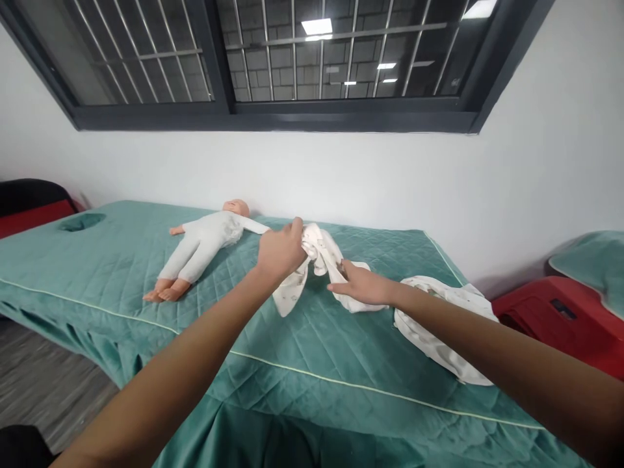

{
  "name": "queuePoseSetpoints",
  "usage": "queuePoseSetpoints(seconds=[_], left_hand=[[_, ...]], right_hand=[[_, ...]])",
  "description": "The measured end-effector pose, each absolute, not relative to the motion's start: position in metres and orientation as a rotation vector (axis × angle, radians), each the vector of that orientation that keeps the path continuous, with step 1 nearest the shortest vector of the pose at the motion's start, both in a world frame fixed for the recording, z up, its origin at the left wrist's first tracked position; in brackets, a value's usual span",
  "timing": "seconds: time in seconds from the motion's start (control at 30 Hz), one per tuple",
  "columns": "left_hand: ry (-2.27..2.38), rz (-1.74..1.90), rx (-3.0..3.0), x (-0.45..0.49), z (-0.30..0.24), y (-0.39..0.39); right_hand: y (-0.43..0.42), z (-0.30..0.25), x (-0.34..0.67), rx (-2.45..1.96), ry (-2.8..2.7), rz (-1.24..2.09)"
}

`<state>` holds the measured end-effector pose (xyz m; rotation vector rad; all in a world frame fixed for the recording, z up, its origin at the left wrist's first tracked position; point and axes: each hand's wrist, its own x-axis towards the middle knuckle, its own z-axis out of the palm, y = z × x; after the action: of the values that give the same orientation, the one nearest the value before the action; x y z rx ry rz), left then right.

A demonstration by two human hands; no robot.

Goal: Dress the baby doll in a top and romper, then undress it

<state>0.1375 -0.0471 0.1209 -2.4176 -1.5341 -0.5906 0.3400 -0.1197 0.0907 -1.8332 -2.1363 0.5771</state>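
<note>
Across the middle and lower frame, a long bed (312, 344) with green quilted cover, pale piping along its edge. Behind it, a white wall (312, 162). Across the top of the frame, a window (351, 114) with dark frame, metal bars and ceiling-light reflections. At right edge, a red object (550, 312), partly under a green cloth (595, 266). At left edge, a red and black object (36, 214), cut by the frame.

Left of centre, on the bed, a baby doll (209, 234) in white clothes, on its back, head toward the wall, bare feet toward lower left. Right of centre, a crumpled white cloth (468, 299), partly hidden by the right forearm. In the centre, a patterned cloth (319, 250), white with small marks, bunched at its upper part, one end hanging at left, another part spread toward right.

At centre, the left hand (283, 250), closed around the bunched part, near the doll's sleeve. Just right of it, the right hand (363, 284), thumb apart from fingers, touching the patterned cloth; cannot tell whether pinching it.
</note>
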Motion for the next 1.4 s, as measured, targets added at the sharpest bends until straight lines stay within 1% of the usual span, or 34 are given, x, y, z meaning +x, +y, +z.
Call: queuePoseSetpoints(seconds=[0.1, 0.17, 0.23, 0.3, 0.33, 0.43, 0.5, 0.57, 0.63, 0.77, 0.87, 0.97, 1.03, 1.1, 1.17, 1.23, 1.33, 1.37, 1.4], left_hand=[[-1.642, -0.718, -2.482, 0.149, 0.136, -0.065], [-1.644, -0.901, -2.670, 0.154, 0.143, -0.080], [-1.508, -1.068, -3.003, 0.154, 0.148, -0.096], [-1.255, -1.152, -3.345, 0.147, 0.152, -0.108], [-1.141, -1.218, -3.420, 0.142, 0.152, -0.110], [-1.011, -1.456, -3.236, 0.125, 0.144, -0.105], [-1.018, -1.430, -3.142, 0.117, 0.129, -0.094], [-1.016, -1.340, -3.236, 0.112, 0.110, -0.084], [-1.045, -1.372, -3.292, 0.107, 0.092, -0.078], [-1.257, -1.559, -3.212, 0.079, 0.065, -0.074], [-1.489, -1.611, -3.084, 0.031, 0.055, -0.067], [-1.831, -1.592, -2.701, -0.050, 0.054, -0.061], [-1.992, -1.569, -2.408, -0.119, 0.057, -0.066], [-2.127, -1.418, -2.194, -0.195, 0.060, -0.080], [-2.288, -1.160, -1.990, -0.268, 0.057, -0.105], [-2.435, -0.966, -1.770, -0.330, 0.048, -0.138], [-2.524, -0.853, -1.436, -0.394, 0.025, -0.190], [-2.492, -0.856, -1.426, -0.406, 0.015, -0.206], [-2.425, -0.862, -1.553, -0.413, 0.006, -0.221]], right_hand=[[-0.124, 0.090, 0.319, -1.756, -1.776, 0.897], [-0.128, 0.087, 0.304, -1.550, -1.543, 1.127], [-0.132, 0.082, 0.295, -1.289, -1.373, 1.280], [-0.135, 0.076, 0.292, -1.095, -1.263, 1.344], [-0.136, 0.073, 0.293, -1.041, -1.212, 1.362], [-0.136, 0.068, 0.296, -0.937, -1.059, 1.432], [-0.133, 0.067, 0.297, -0.865, -0.989, 1.475], [-0.130, 0.066, 0.294, -0.813, -0.960, 1.492], [-0.128, 0.065, 0.289, -0.806, -0.965, 1.503], [-0.127, 0.065, 0.271, -0.844, -1.102, 1.663], [-0.127, 0.063, 0.259, -0.836, -1.263, 1.749], [-0.121, 0.049, 0.261, -0.928, -1.531, 1.632], [-0.114, 0.031, 0.273, -1.070, -1.712, 1.437], [-0.106, 0.008, 0.288, -1.269, -1.825, 1.162], [-0.101, -0.013, 0.303, -1.453, -1.869, 0.836], [-0.099, -0.029, 0.312, -1.503, -1.925, 0.562], [-0.100, -0.040, 0.315, -1.497, -2.027, 0.378], [-0.100, -0.041, 0.315, -1.505, -2.052, 0.356], [-0.101, -0.041, 0.314, -1.515, -2.068, 0.337]])
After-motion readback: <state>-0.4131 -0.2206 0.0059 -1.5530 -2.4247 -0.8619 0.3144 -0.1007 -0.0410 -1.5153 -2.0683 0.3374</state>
